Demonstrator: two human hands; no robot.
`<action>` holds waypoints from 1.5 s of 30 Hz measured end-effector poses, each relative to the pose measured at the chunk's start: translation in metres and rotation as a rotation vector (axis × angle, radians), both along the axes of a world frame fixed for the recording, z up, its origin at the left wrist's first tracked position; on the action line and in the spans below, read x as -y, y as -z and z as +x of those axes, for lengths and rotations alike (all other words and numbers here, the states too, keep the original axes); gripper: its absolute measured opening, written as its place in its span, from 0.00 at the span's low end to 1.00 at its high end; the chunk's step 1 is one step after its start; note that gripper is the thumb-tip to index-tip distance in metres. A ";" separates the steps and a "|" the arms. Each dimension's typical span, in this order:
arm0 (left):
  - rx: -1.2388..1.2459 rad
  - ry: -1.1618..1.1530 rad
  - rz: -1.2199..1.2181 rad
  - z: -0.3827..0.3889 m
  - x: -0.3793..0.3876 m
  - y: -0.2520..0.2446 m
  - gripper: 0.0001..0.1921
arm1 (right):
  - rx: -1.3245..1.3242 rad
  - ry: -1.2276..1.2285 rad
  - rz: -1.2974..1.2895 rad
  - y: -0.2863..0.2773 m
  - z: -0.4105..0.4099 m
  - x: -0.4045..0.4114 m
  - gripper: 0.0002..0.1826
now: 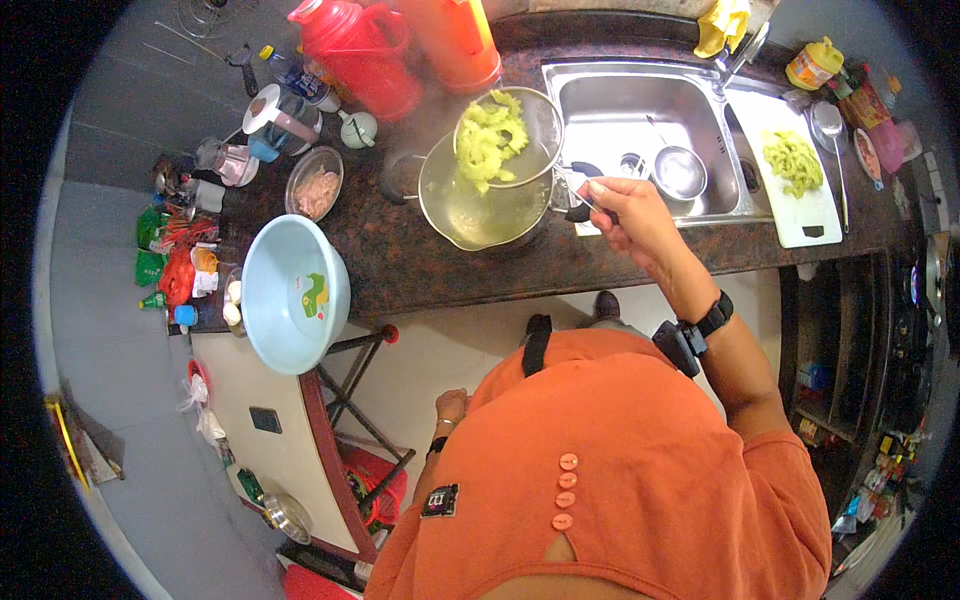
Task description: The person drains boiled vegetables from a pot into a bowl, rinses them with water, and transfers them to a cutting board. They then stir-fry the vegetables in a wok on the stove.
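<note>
My right hand [626, 219] grips the handle of a round wire-mesh strainer [541, 127]. Pale green sliced vegetable [489, 141] lies against the left side of its mesh. The strainer is above a metal pot [480, 229], which holds cloudy liquid and stands on the dark counter. Down by my side hangs my left hand [451, 405], apart from everything on the counter; its fingers are partly hidden by the orange shirt. More green slices [793, 163] lie on a white cutting board [810, 217] to the right of the sink.
A steel sink [637, 94] holding a small pan [679, 173] lies right of the pot. To the left are a light blue basin [289, 300] at the counter's edge and a bowl of raw minced meat [316, 191]. Red and orange thermos flasks [367, 64] stand behind.
</note>
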State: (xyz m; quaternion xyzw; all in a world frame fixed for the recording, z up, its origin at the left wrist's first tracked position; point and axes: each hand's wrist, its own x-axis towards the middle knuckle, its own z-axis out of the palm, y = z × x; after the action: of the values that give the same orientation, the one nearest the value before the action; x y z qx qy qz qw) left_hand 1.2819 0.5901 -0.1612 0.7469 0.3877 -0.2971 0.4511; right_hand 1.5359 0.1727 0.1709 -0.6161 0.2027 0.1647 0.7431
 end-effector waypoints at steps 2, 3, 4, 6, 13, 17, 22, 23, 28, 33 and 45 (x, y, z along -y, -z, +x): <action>0.013 -0.014 0.024 -0.001 0.009 0.008 0.12 | 0.023 -0.037 0.062 0.005 0.006 0.011 0.12; 0.098 0.075 0.063 -0.017 -0.004 0.028 0.10 | 0.050 -0.092 0.131 -0.001 0.010 0.011 0.11; 0.181 0.176 0.092 -0.028 -0.008 0.042 0.09 | 0.049 -0.120 0.117 -0.005 0.012 0.009 0.11; 0.179 0.172 0.103 -0.036 0.003 0.049 0.09 | 0.045 -0.142 0.097 0.003 0.014 0.008 0.11; 0.117 0.026 0.094 -0.031 0.039 0.021 0.08 | 0.041 -0.174 0.138 0.040 0.019 0.031 0.09; 0.092 -0.043 0.082 -0.019 0.047 -0.003 0.08 | 0.038 -0.299 0.121 0.028 0.022 0.032 0.10; 0.086 -0.023 0.088 0.012 0.052 -0.023 0.08 | 0.011 -0.251 0.296 0.027 0.024 0.060 0.10; 0.085 -0.014 0.091 0.016 0.054 -0.026 0.08 | 0.013 -0.224 0.335 0.027 0.023 0.069 0.10; 0.089 0.000 0.099 0.039 0.062 -0.037 0.07 | 0.029 -0.041 0.359 0.027 0.015 0.151 0.10; 0.102 0.029 0.115 0.053 0.068 -0.043 0.07 | 0.109 0.272 0.131 0.019 -0.011 0.262 0.11; 0.145 0.086 0.129 0.075 0.082 -0.050 0.07 | 0.052 0.599 -0.749 0.056 -0.047 0.476 0.13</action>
State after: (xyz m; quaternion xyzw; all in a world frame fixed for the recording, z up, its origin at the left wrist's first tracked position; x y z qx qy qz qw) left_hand 1.3571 0.5086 -0.1117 0.8098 0.3399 -0.2357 0.4160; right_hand 1.4893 -0.3032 0.1150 -0.7598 0.3979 -0.1564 0.4898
